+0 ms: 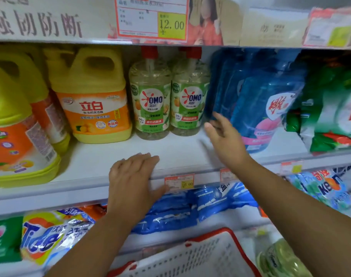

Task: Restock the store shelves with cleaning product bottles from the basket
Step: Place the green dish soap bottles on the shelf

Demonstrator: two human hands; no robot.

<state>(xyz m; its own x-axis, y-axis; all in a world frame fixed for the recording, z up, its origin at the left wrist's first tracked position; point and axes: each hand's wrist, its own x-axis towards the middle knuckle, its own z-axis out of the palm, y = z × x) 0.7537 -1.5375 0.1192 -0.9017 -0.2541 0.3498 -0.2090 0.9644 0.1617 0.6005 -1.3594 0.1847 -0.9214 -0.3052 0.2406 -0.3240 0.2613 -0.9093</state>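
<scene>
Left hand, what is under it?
The left hand lies flat on the front edge of the shelf, thumb by a yellow price tag. Lower down, its wrist covers part of the blue bags. Whatever is on the edge strip beneath the palm is hidden.

The white shelf board [102, 158] is looking smooth and matt, its front edge carrying a paper price tag in red and yellow [179, 182]. Toward its back edge, two clear plastic bottles with red caps [150, 96] are showing see-through walls and glossy green labels. Beside them, the yellow opaque plastic jug [92, 92] is wearing a shiny orange label. Toward the right edge, blue plastic-film pouches [260, 100] are glinting, creased and glossy. Below, the white perforated plastic basket with a red rim [210, 254] is looking matt, and the crinkled Tide bag [46, 236] is catching light.
</scene>
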